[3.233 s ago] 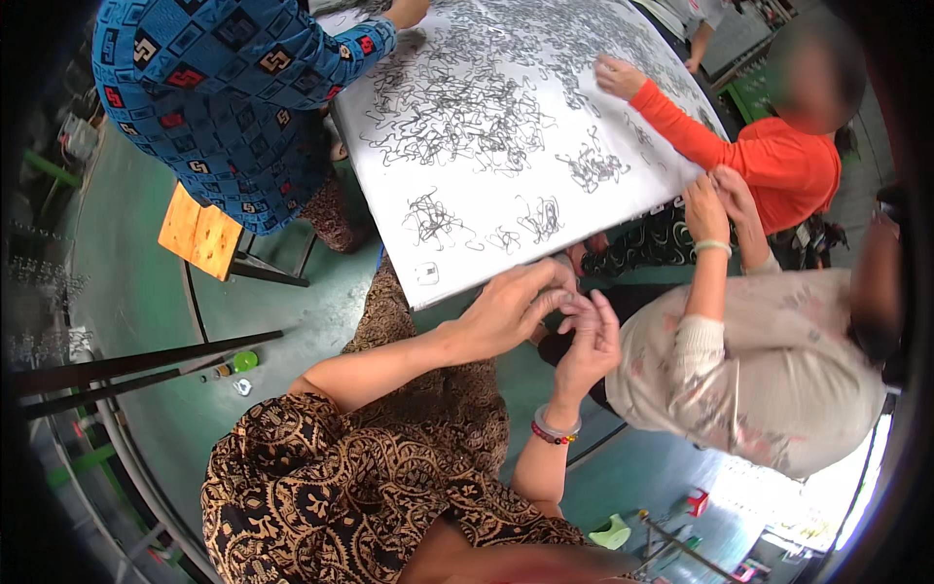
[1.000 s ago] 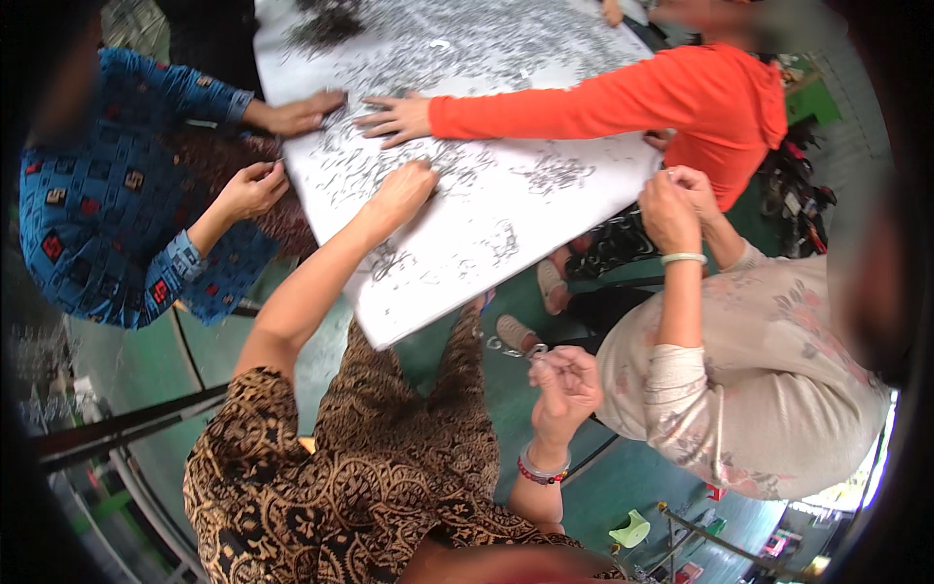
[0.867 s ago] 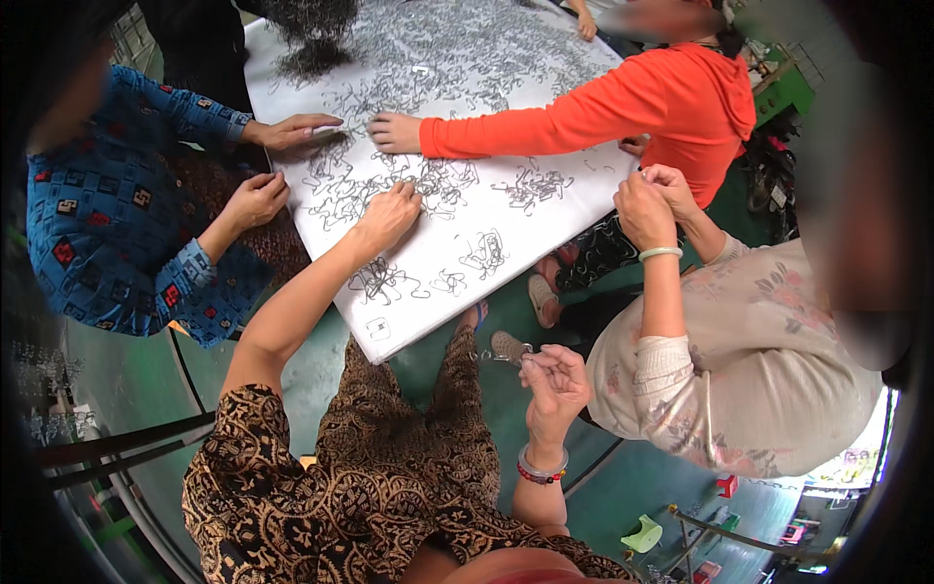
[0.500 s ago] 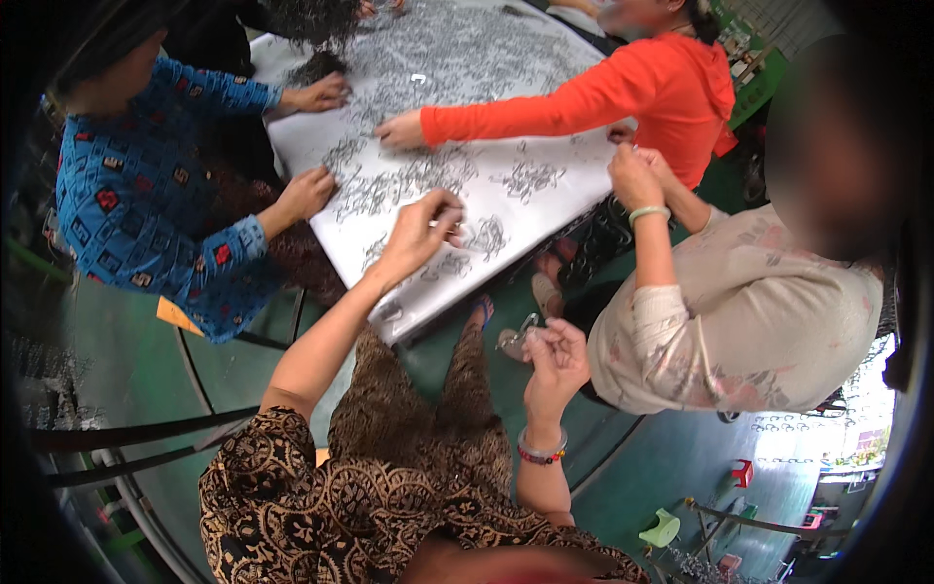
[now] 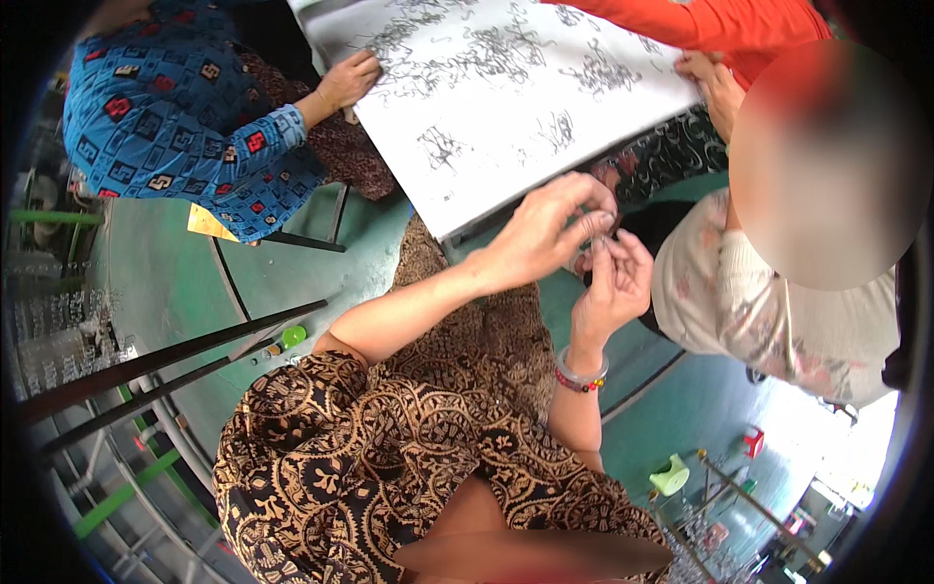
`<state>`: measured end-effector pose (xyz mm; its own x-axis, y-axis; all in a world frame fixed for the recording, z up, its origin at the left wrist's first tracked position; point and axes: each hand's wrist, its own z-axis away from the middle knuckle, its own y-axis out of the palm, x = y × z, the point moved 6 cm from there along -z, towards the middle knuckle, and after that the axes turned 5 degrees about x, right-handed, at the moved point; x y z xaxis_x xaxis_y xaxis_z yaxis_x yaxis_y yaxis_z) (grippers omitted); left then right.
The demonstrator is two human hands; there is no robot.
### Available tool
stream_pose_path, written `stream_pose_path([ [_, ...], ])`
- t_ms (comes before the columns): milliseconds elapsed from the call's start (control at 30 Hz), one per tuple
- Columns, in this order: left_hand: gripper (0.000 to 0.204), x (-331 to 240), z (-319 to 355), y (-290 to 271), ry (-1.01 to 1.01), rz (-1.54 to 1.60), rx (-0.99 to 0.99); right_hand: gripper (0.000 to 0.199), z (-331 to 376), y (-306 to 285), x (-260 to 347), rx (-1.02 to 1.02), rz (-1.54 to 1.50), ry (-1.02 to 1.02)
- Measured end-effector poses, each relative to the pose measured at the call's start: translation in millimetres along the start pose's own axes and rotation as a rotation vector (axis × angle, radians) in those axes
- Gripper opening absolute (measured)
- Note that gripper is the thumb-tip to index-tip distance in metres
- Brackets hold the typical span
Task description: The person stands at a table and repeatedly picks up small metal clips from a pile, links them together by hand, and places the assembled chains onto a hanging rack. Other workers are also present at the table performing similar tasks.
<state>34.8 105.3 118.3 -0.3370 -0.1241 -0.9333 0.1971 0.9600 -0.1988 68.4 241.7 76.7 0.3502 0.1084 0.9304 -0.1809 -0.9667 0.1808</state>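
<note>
Fingertip to fingertip, my left hand (image 5: 559, 219) and my right hand (image 5: 615, 282) meet in front of me, just off the table's near right edge. Both are closed in pinches. A small dark sliver shows between the fingertips, too hidden to make out fully. My right wrist carries a clear bangle and a beaded bracelet (image 5: 581, 380). Beyond my hands is the white-topped table (image 5: 486, 190), with scattered dark bent-wire hooks. A small pile of hooks (image 5: 559, 129) lies nearest my left hand, and another pile (image 5: 440, 146) is farther left.
A co-worker in a blue patterned shirt (image 5: 185, 117) is at the left, one hand (image 5: 348, 80) at the table edge. An orange-red sleeve (image 5: 671, 21) reaches in at the far right. Another person's cream top (image 5: 778, 321) is close on my right. Dark bars (image 5: 175, 365) stand at left.
My left hand has come back from over the table and moved right to meet my right hand, which has risen rightward. The view has shifted downward. The orange-red-sleeved arm has drawn back rightward.
</note>
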Motion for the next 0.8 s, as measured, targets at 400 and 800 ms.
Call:
stream_pose_path([
  [400,0.01,-6,9,-14,0.23,0.025,-0.077,0.011,-105,48,-49,0.365,0.281,0.096],
  [800,0.013,2,11,-28,0.126,0.149,-0.027,0.014,-211,164,-176,0.674,1.035,-0.089],
])
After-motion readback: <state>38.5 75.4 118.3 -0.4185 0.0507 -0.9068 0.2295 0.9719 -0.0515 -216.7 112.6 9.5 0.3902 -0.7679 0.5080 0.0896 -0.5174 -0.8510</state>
